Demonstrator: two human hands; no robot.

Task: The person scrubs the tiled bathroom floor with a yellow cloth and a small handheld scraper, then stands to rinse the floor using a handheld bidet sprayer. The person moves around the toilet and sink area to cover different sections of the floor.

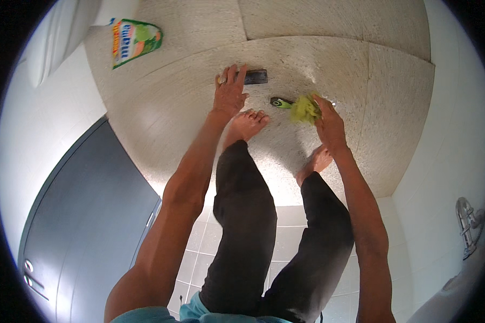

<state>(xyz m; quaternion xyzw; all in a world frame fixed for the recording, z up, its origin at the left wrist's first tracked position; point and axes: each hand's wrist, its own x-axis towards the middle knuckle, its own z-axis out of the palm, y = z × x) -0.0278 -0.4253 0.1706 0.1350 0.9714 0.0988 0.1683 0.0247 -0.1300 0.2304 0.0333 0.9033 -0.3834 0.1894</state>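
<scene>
We see beige floor, green-white pouch upper left. Our right hand grips blurred yellow-green scrubber at floor. Our left hand: fingers part-spread by dark block, contact unclear. Green-black tool just left of scrubber.

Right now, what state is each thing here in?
Pouch: on the floor, apparently lying flat.
Dark block: at the left fingers, grip unclear.
Green scrubber: held by the right fingers, blurred.
Green-black piece: beside the scrubber, contact unclear.
Door: looks shut.
Tap: no water visible.
</scene>
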